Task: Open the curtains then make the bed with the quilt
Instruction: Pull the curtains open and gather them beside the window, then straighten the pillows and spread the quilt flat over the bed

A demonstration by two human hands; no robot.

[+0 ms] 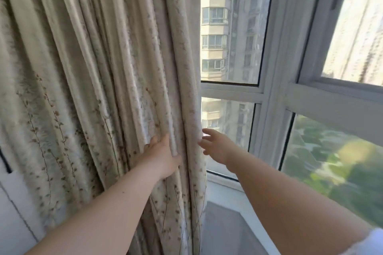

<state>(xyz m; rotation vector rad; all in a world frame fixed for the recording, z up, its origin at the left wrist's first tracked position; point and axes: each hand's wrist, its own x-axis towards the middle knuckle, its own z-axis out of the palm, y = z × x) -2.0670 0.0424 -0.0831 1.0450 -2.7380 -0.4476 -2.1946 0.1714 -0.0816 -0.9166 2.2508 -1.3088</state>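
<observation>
Curtain [93,72]: a cream drape printed with thin brown sprigs and soft grey-green plumes, gathered into many upright folds; it fills the left half of the view and covers the left part of the window.
Curtain edge: the free right edge hangs straight down at mid-view, ending beside the window sill [226,187], with bare glass to its right.
Writing: no brand, label or lettering can be read anywhere.
Left hand [162,156]: reaches into the folds near the free edge, thumb curled round one fold and fingers hidden behind the cloth, so it grasps the curtain.
Right hand [215,145]: stretched toward the free edge, fingers spread and loose, fingertips just at the hem; it holds nothing, and contact with the cloth cannot be told.
Window frame [273,89]: pale grey-white bars forming a corner, dividing the glass into upper and lower panes.
Outside: beige high-rise flats [215,27] behind the middle panes, another tower at the upper right, blurred green trees [342,163] through the lower right pane.
Lower left: a white surface with a dark line, partly behind the curtain; what it is cannot be told.
Sleeve [371,242]: a scrap of white cloth at the right forearm, bottom right corner.
</observation>
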